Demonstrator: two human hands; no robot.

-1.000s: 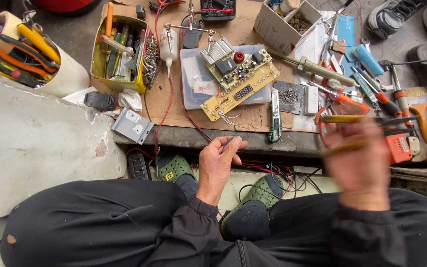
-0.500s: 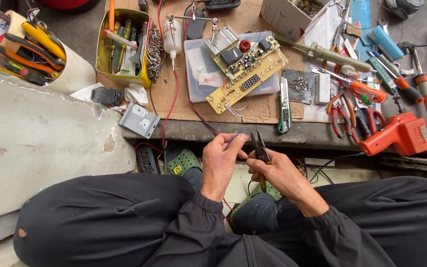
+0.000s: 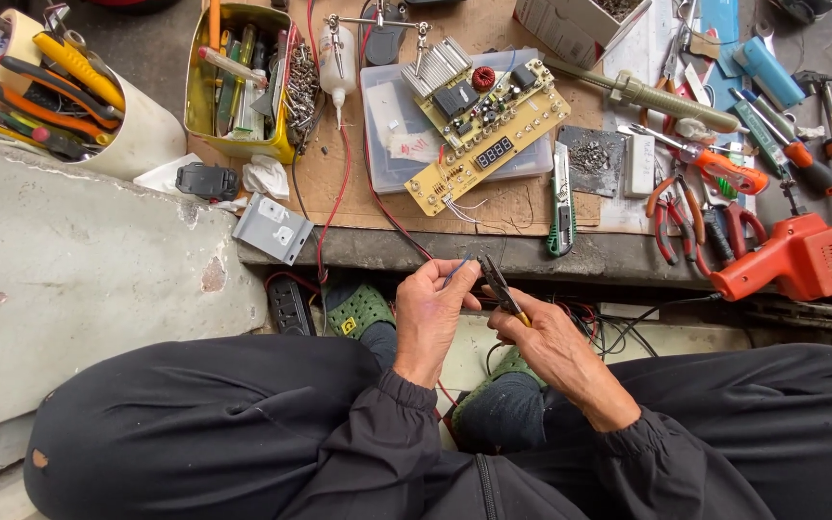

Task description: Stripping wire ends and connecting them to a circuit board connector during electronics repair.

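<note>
left hand (image 3: 428, 313) pinching thin blue wire (image 3: 455, 272); right hand (image 3: 543, 332) gripping small pliers (image 3: 496, 284), tips beside wire end, over lap below bench edge. circuit board (image 3: 481, 120) lying apart on bench; wire not yet joined.

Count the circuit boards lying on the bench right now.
2: a yellow display board lying diagonally on the clear plastic box, and a smaller component board overlapping its upper edge. Others may hide under the clutter.
</note>
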